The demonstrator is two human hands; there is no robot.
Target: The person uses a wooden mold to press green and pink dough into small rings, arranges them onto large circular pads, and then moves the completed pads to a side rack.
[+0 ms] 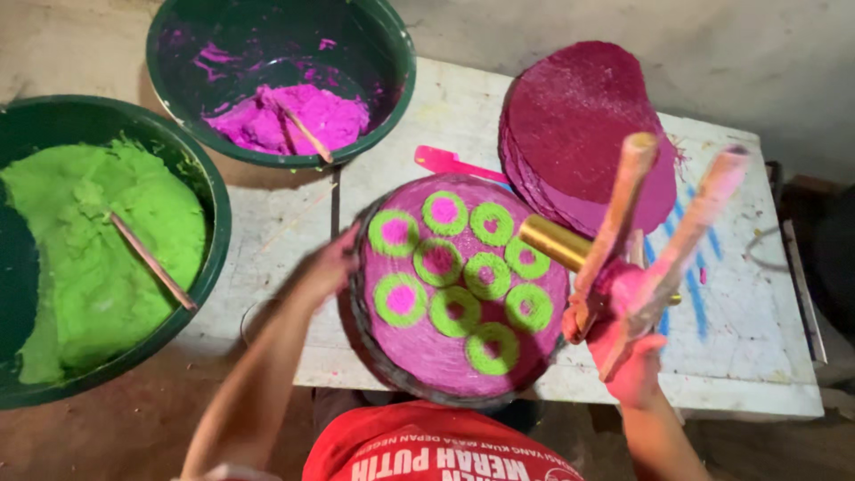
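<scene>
A round pink disc covered with several green rings with pink centres lies on a dark round tray on the white table. My left hand touches the tray's left rim, blurred by motion. My right hand, stained pink, grips a press tool with a brass cylinder and two wooden handles, raised over the disc's right edge.
A green basin of green paste with a stick stands at left. Another green basin with pink paste and a stick sits at top. A stack of dark pink discs and a pink spatula lie on the table behind.
</scene>
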